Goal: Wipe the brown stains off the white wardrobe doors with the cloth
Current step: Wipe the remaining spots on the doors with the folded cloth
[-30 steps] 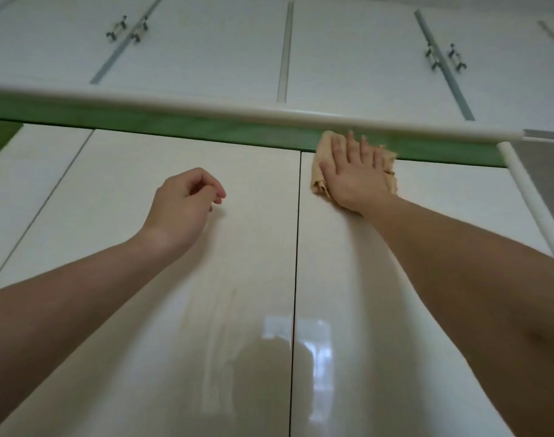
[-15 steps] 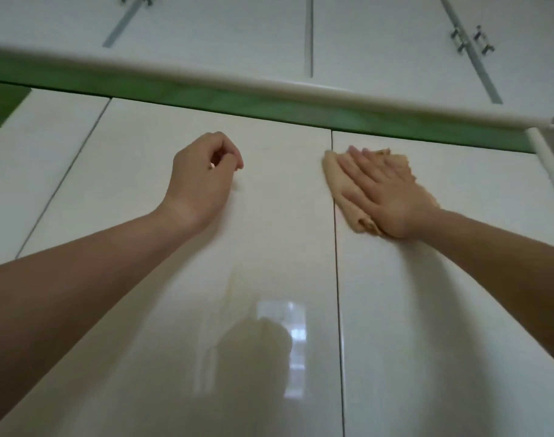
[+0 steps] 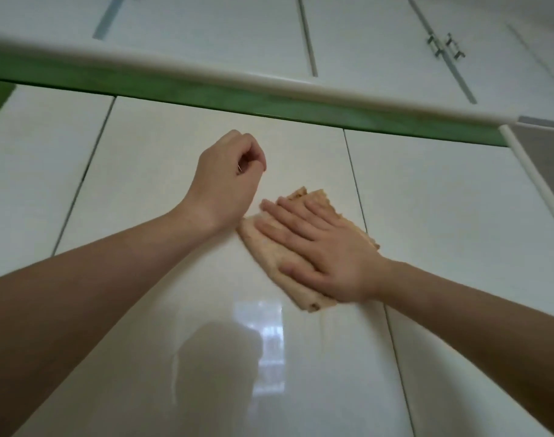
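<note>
Right hand (image 3: 326,257) lay flat, fingers straight and spread, pressing the cloth (image 3: 263,247) against the middle wardrobe door (image 3: 162,171). Left hand (image 3: 228,178) was curled in a loose fist, holding nothing, just above and left of the cloth.

Cloth: tan, soft, folded into a rough rectangle, with darker brown mottling at its upper and lower corners. Door panels: white, smooth, high-gloss, showing reflections; narrow dark seams (image 3: 357,197) separated them. Above ran a green band (image 3: 301,108), a rounded white rail (image 3: 206,70), and upper doors with metal handles (image 3: 446,47).

The cloth's long axis appeared to run from upper left to lower right, roughly in line with the fingers, which pointed upper left. Its right edge reached the seam.
</note>
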